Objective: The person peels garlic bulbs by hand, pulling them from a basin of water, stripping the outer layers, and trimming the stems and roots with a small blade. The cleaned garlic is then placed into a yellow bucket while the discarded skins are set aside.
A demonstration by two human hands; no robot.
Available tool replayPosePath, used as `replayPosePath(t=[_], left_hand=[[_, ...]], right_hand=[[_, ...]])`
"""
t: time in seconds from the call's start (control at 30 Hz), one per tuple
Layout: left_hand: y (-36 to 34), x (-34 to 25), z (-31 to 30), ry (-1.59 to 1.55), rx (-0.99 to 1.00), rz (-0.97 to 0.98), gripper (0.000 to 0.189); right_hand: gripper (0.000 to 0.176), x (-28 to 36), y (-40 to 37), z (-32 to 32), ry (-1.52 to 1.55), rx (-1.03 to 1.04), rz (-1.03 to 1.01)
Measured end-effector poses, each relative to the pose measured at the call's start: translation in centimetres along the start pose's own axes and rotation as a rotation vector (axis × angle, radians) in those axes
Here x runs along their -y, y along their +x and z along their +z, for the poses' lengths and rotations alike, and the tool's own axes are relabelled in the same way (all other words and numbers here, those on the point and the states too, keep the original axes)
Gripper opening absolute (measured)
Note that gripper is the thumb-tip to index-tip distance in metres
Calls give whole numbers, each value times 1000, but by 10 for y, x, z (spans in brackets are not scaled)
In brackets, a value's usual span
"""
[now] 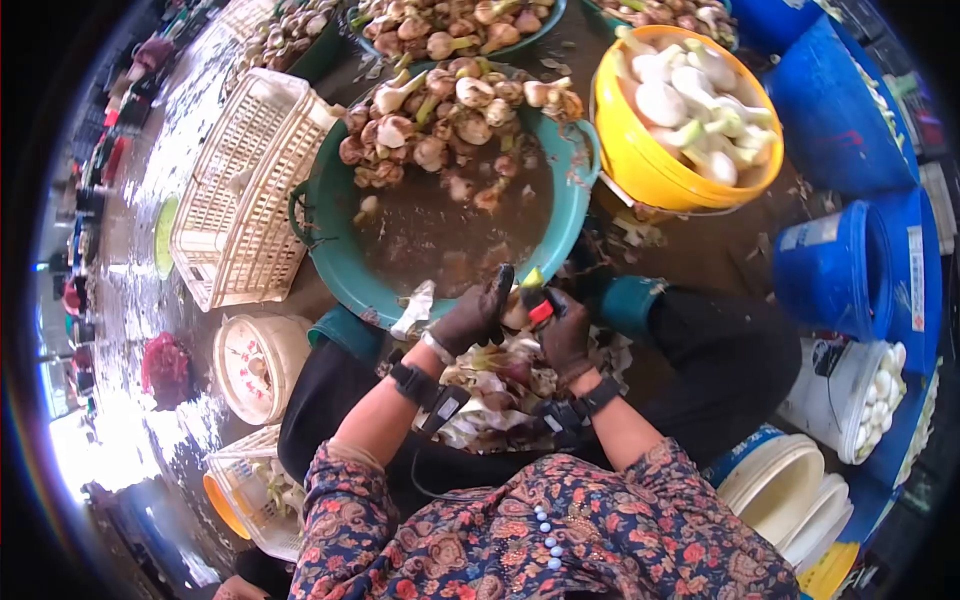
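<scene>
My left hand [470, 315], in a dark glove, is closed around a garlic bulb [515, 313] with its thumb pointing up. A bright green stem [533, 279] shows above the bulb, between both hands. My right hand [568, 338], also gloved, grips a small tool with a red and black handle [541, 312]; its working end is hidden. Both hands are close together over my lap, just in front of the green tub [333, 270]. Below them lies a heap of garlic skins [490, 400]. Unpeeled garlic bulbs [430, 150] fill the tub's far side.
A yellow bucket [625, 165] of peeled white bulbs stands right of the tub. Stacked white crates [235, 200] and a white lidded bucket [245, 365] are at left. At right are a blue bucket [825, 275] and a white bucket of bulbs [825, 390].
</scene>
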State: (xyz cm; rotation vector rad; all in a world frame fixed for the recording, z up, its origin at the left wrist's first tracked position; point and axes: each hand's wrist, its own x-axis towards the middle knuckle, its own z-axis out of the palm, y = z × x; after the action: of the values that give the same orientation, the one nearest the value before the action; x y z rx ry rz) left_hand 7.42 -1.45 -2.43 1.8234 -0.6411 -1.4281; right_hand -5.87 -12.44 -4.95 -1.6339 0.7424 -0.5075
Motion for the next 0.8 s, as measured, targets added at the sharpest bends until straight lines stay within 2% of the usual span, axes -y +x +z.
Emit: replayPosePath(t=[0.07, 0.1, 0.17, 0.2, 0.27, 0.33, 0.4, 0.43, 0.47, 0.53, 0.57, 0.6, 0.67, 0.7, 0.73, 0.8], left_hand=[[-21, -30, 16, -307, -32, -20, 58], [-26, -31, 25, -292, -31, -13, 58], [-36, -26, 39, 226, -406, 468, 54], [-42, -31, 41, 237, -413, 464, 54], [-55, -40, 41, 397, -445, 338, 54], [-61, -45, 41, 519, -457, 309, 48], [-56, -34, 40, 187, -394, 274, 43], [-54, -23, 38, 192, -396, 275, 43], [-50, -9, 33, 288, -436, 541, 41], [-56, -13, 30, 475, -494, 1076, 37], [-65, -10, 41, -80, -216, 719, 43], [-63, -3, 46, -81, -218, 717, 43], [-51, 16, 50, -639, -30, 187, 47], [-66, -24, 65, -393, -187, 151, 48], [-63, -26, 73, -194, -288, 243, 47], [-56, -20, 74, -265, -275, 320, 56]], right_hand=[[31, 20, 9, -20, 93, 54, 82], [31, 24, 7, -23, 102, 43, 73], [33, 30, 3, -24, 151, 85, 36], [33, 30, 2, -27, 164, 90, 31], [33, 27, 0, -31, -109, 216, -34], [33, 37, -5, -34, -124, 209, -84], [33, 30, -7, -36, -40, 265, -49], [34, 26, -7, -33, 158, 313, 78], [34, 21, -10, -34, 161, 312, 72], [33, 36, -14, -40, 723, 420, 512], [33, 32, -15, -41, 575, 423, 213], [33, 31, -14, -38, 575, 426, 214], [38, 31, -9, -28, 587, 308, 384], [41, 62, -15, -39, 663, 347, 593], [41, 55, -13, -40, 658, 349, 597], [40, 40, -8, -45, 697, 562, 798]])
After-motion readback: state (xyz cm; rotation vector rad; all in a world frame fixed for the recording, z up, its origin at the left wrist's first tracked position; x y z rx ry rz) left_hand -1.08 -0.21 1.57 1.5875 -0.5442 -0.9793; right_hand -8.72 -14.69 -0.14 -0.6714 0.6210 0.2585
